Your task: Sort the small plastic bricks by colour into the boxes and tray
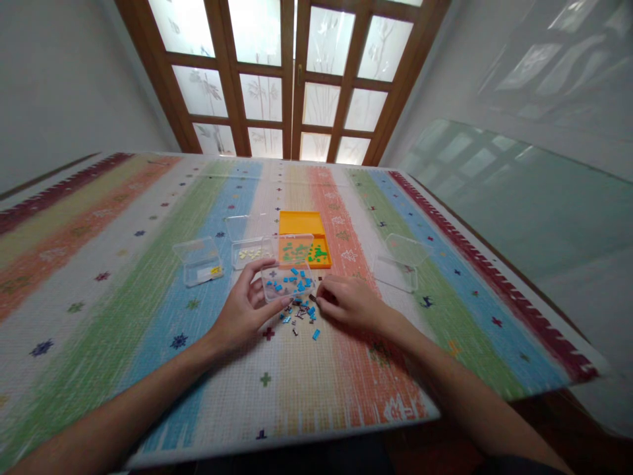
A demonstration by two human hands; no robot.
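My left hand grips the left side of a clear plastic box, thumb at its near edge and fingers behind. Small blue pieces lie inside the box. On the cloth just in front of it is a loose pile of blue and dark brown pieces, with one blue piece a little apart. To the right of the pile my right hand has its fingers curled together, fingertips beside a small dark piece. Whether the fingertips pinch anything is too small to tell.
An open orange box with green pieces stands behind the clear box. Open clear boxes sit at the left, one with yellow pieces, another with pale pieces. Another open clear box is at the right. A striped cloth covers the table.
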